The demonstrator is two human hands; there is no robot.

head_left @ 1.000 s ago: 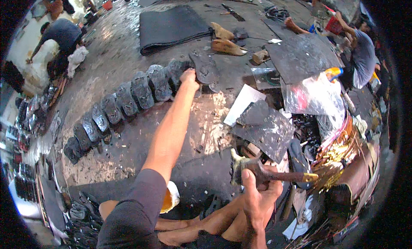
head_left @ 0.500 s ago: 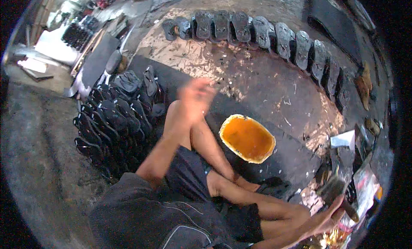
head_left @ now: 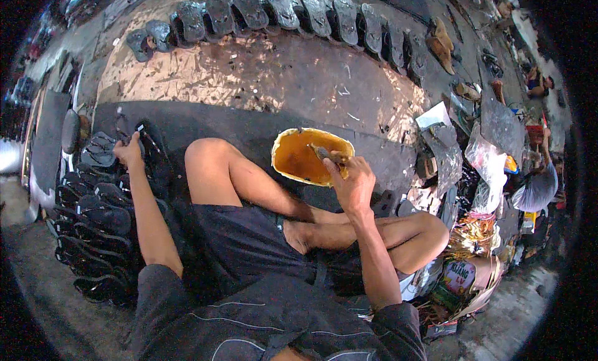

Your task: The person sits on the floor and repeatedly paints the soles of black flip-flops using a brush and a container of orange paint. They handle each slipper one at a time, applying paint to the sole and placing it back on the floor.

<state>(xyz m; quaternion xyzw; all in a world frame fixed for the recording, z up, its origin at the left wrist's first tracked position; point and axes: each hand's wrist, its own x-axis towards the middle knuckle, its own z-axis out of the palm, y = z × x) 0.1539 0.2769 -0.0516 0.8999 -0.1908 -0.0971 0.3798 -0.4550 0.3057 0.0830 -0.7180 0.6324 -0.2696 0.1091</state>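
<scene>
I sit cross-legged on the floor. My left hand (head_left: pixel 129 150) reaches out to the left and grips a black sandal sole (head_left: pixel 149 150) at the top of a pile of black soles (head_left: pixel 93 218). My right hand (head_left: pixel 354 183) holds a brush (head_left: pixel 328 153) whose tip dips into a shallow oval bowl of orange-brown glue (head_left: pixel 298 160) in front of my knees.
A curved row of dark soles (head_left: pixel 293 11) lies along the far edge of a glue-stained floor patch (head_left: pixel 249 80). Plastic bags, sheets and scraps (head_left: pixel 486 149) crowd the right side. Another person (head_left: pixel 537 185) sits at the far right.
My view has swung left from the row of soles. My left hand dropped onto the pile and took a sole. My right hand came up and put the brush into the glue bowl.
</scene>
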